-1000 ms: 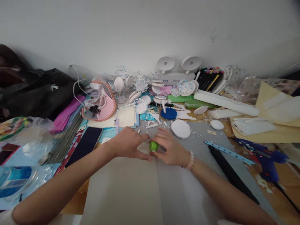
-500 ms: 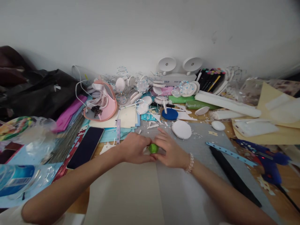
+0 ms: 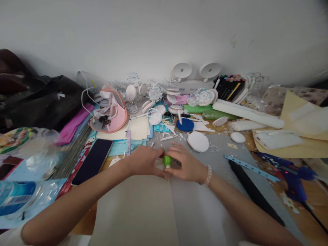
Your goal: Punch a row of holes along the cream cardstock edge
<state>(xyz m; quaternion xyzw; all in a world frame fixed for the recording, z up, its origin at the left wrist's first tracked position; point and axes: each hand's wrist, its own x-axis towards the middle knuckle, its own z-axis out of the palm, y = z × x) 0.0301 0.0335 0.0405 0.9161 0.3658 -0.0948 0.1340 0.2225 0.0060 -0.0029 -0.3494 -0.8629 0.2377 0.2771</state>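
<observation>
A small, rounded green piece (image 3: 167,161) with a pale lower end is held between my two hands, above the far edge of a cream sheet (image 3: 135,208). My right hand (image 3: 188,164), with a beaded bracelet at the wrist, has its fingers curled over the piece and the thumb below. My left hand (image 3: 145,160) curves round the other side, index fingertip at the piece and thumb low near the right thumb. A gap shows between the left thumb and index finger. The fingers partly hide the piece, so its exact kind is unclear.
White discs (image 3: 198,141) and a blue disc (image 3: 185,125) lie beyond my hands. A phone (image 3: 92,161) and a pink visor (image 3: 116,119) are left. At right lie a blue glue gun (image 3: 294,176), a black strip (image 3: 255,191) and a dotted blue strip (image 3: 252,168).
The green piece has turned, and its pale lower end now shows. My left thumb and index finger have spread slightly apart. My right fingers have curled farther over the piece.
</observation>
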